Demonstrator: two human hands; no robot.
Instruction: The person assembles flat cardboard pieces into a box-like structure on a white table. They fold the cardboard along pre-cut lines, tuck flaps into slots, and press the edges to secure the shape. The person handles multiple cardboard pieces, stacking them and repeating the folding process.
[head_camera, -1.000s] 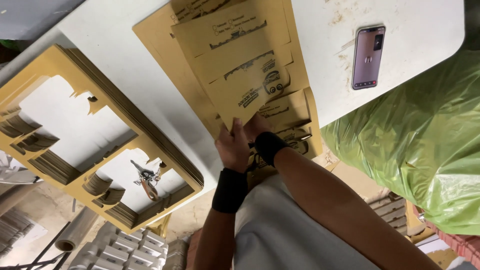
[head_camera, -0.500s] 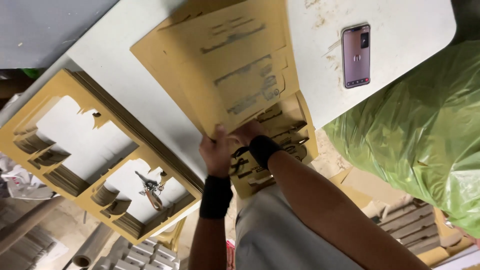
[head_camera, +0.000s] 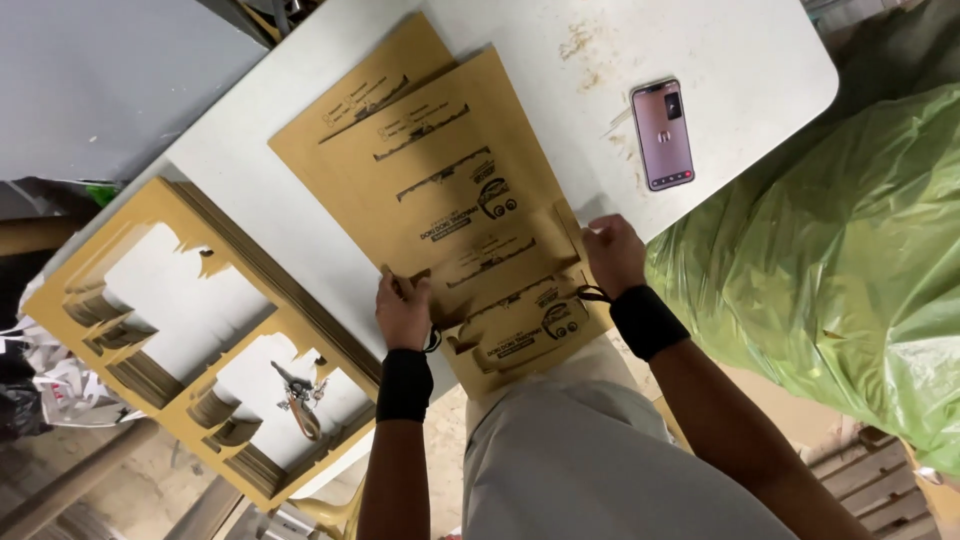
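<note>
Left hand (head_camera: 403, 312): grip pinching the near left edge of the top cardboard sheet (head_camera: 450, 190), thumb on top, black wristband below.
Right hand (head_camera: 614, 255): grip pinching the sheet's near right corner, fingers curled over the edge.
Top cardboard sheet: flat, brown, printed, stretching away from both grips across the table (head_camera: 760, 60); both hands sit at its near end.
Stack beneath (head_camera: 520, 340): more printed sheets, poking out toward the person below the hands.
Cut-out cardboard frames (head_camera: 190, 330): piled to the left, well apart from the left hand; a small tool (head_camera: 298, 400) lies in one opening.
Phone (head_camera: 662, 134): screen up, beyond the right hand.
Green plastic bag (head_camera: 840, 260): right of the table.
</note>
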